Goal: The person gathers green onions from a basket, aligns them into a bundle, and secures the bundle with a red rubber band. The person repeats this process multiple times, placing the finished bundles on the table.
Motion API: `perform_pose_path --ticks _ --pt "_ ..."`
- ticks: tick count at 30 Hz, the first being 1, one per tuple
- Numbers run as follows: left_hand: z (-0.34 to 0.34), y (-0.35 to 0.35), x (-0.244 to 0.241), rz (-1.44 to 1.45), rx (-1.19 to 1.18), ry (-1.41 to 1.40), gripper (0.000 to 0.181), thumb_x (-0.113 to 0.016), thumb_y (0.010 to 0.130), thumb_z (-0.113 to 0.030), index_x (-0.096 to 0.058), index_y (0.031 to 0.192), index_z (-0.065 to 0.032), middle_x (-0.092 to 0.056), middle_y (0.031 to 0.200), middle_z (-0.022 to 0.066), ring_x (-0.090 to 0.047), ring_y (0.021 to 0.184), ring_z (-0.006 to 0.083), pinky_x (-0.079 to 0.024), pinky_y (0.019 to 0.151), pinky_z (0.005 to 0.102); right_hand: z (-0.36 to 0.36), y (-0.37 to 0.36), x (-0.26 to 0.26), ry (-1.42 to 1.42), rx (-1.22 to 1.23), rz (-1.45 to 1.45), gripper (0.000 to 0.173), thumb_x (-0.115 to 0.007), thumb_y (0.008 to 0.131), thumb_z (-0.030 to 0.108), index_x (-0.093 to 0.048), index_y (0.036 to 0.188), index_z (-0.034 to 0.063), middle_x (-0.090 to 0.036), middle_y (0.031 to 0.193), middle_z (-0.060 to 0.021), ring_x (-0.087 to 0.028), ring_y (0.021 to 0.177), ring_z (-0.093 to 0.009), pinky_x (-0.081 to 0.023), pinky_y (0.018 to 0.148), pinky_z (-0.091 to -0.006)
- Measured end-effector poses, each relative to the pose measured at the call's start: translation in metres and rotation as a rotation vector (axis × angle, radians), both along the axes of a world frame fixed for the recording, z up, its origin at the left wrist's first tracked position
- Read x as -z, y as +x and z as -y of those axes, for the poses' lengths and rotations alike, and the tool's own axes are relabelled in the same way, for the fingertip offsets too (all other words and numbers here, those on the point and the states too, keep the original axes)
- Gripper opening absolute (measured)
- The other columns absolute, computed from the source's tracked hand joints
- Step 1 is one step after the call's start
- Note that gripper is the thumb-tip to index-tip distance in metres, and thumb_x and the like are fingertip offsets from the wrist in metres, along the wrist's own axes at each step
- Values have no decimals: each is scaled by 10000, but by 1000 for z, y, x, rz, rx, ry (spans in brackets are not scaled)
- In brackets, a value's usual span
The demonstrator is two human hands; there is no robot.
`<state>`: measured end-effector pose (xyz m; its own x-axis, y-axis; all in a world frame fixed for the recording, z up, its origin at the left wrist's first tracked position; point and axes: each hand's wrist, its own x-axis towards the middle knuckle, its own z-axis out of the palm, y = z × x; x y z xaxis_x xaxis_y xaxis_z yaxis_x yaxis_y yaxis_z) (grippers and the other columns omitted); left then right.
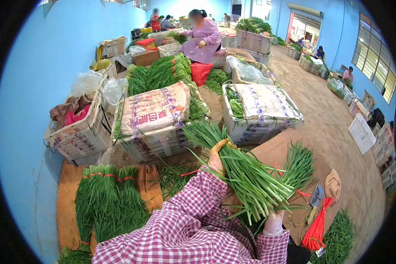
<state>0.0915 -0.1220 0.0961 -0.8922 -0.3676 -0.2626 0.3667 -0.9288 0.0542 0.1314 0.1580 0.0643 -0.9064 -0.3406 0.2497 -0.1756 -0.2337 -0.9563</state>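
Note:
My left hand (218,149), in a yellow-fingered glove, is closed around the leafy part of a large loose bunch of green garlic chives (247,175). The bunch slants down to the right towards my right hand (274,216). That hand is at the pale stem ends, its fingers mostly hidden by the stems. Beside the bunch lies a smaller pile of chives (298,163) on a brown board. A cleaver (316,196) and a bundle of red ties (318,224) lie to the right. Bunches bound with red ties (107,198) stand at the left.
A sack-covered crate (151,145) and a second white crate (260,128) stand ahead. A crate with bags (79,138) is by the blue wall. Trimmed leaves (336,237) lie at the lower right. A co-worker (203,39) sits beyond the crates.

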Motion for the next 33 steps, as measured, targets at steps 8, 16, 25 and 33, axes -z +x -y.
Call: perform_pose_path --ticks 8,16,25,33 --pt "-11 2 -1 64 21 -65 110 -545 885 -152 -604 874 -61 -630 713 51 -618 651 258 -546 714 443 46 -13 -17 -345 -399 376 323 -513 962 247 -478 1236 81 -511 1172 -131 -528 1014 -252 -448 823 -406" --pt "24 4 26 106 165 -425 246 -516 874 -289 -604 798 -72 -633 716 94 -626 635 260 -552 610 412 5 2 -26 -490 -340 450 290 -473 985 344 -516 830 103 -400 589 2 -286 386 -60 -197 313 -216" --pt "67 -1 76 -141 340 -357 383 -414 939 -316 -640 991 -12 -669 1006 152 -626 938 322 -500 889 477 -65 -31 -21 242 216 -14 253 -605 900 246 -653 1028 33 -623 823 -61 -613 773 -175 -486 680 -291" --pt "89 -3 77 -200 619 -367 470 -409 942 -386 -556 1220 -36 -578 1240 181 -556 1114 372 -441 962 569 49 -63 -21 765 -16 -271 436 -700 770 289 -620 1093 7 -674 971 -177 -638 948 -311 -495 842 -377"
